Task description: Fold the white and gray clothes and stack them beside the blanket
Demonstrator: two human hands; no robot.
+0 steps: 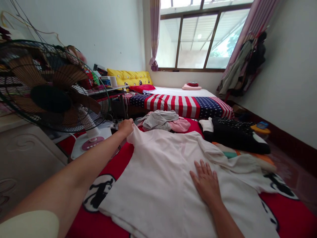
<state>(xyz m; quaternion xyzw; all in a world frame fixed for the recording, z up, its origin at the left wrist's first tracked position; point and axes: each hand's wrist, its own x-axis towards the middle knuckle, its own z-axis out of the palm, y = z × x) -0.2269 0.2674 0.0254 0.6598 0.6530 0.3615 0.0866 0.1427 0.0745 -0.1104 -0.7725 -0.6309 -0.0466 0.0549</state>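
A red patterned cover (116, 168) stretched beneath everything in reach. Across it the white garment (156, 185) lay spread directly in front of the person, creased but mostly flat, wider from left to right than the part in view ran front to back — its near edge passed out of view, so its true long axis could not be told. A sleeve trailed off to the right, beside dark folded clothes (230, 135); a grey-and-pink heap (158, 119) sat just beyond the far edge. The right hand (205, 181) was nearer the garment's middle — palm down, fingers slightly spread, gripping nothing. The left hand (125, 127), arm outstretched, was closed on the far left corner, lifting it slightly.
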